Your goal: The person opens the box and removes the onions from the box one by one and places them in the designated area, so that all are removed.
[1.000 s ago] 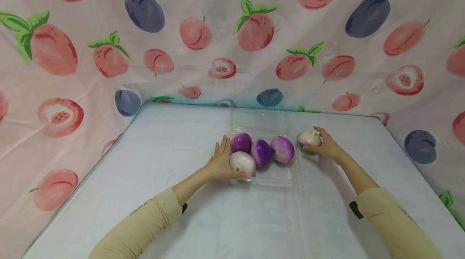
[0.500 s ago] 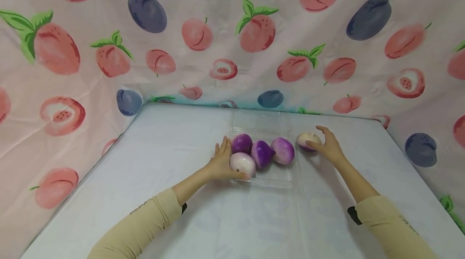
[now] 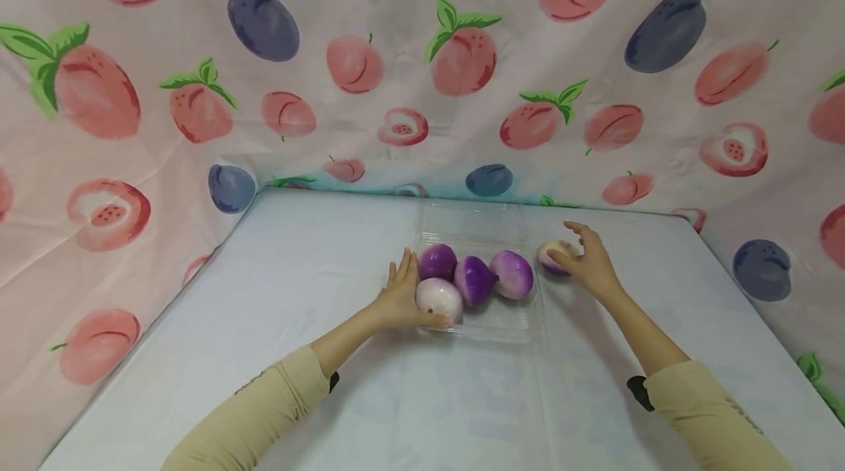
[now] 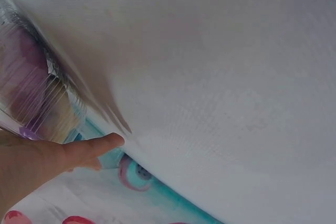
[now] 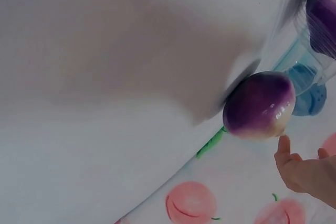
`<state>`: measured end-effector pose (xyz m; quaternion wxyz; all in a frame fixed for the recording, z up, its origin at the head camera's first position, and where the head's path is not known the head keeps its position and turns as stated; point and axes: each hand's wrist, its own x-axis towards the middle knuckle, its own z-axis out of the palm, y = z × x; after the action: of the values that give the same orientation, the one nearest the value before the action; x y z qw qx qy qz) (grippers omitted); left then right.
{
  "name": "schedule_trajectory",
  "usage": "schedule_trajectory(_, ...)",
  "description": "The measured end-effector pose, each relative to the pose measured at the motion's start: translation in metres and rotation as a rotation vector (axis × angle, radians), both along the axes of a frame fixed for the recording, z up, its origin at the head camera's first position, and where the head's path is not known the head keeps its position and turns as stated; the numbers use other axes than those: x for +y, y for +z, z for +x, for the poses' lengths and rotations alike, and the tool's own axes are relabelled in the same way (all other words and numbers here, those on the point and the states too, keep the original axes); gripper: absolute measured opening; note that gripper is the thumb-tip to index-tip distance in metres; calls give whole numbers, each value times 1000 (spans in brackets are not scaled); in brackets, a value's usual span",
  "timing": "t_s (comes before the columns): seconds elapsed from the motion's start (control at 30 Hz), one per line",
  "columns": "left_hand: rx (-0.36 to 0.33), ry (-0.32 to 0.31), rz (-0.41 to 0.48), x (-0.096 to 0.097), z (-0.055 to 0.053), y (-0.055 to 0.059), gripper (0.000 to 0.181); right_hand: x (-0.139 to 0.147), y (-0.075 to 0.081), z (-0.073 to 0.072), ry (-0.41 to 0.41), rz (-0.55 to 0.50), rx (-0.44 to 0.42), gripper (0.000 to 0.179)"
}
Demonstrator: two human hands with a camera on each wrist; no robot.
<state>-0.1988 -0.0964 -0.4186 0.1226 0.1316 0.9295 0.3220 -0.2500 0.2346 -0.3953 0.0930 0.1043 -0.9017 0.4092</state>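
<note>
Several purple-and-white onions sit in a clear plastic box (image 3: 508, 317): a dark purple one (image 3: 437, 261), a white-topped one (image 3: 439, 298), a pointed one (image 3: 474, 281) and a paler purple one (image 3: 511, 274). Along the box's left side lies my left hand (image 3: 398, 306), fingers extended, its thumb at the front edge by the white-topped onion. Outside the box, to its right, another onion (image 5: 260, 106) rests on the table. My right hand (image 3: 592, 265) hovers over it with thumb and fingers spread; in the right wrist view a fingertip is close to its pale end, contact unclear.
The box's clear lid (image 3: 472, 218) lies folded back towards the rear. A white cover spreads over the table (image 3: 317, 258). Behind it hangs a fruit-patterned cloth (image 3: 370, 141).
My right hand's fingers have spread from around the loose onion and lifted off it, and the onion stays on the table. My left hand keeps its place at the box.
</note>
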Motion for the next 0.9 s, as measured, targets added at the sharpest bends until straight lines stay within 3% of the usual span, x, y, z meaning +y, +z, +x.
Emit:
schedule_trajectory(0.23,-3,-1,2,0,0,1,134,-11,4,5,3,-26,-44,70)
schedule_trajectory(0.57,-2,4,5,1,0,2,134,-27,5,11,99,-63,-126,62)
schedule_trajectory(0.9,-12,9,4,1,-1,1,133,-39,-3,12,182,105,-41,53)
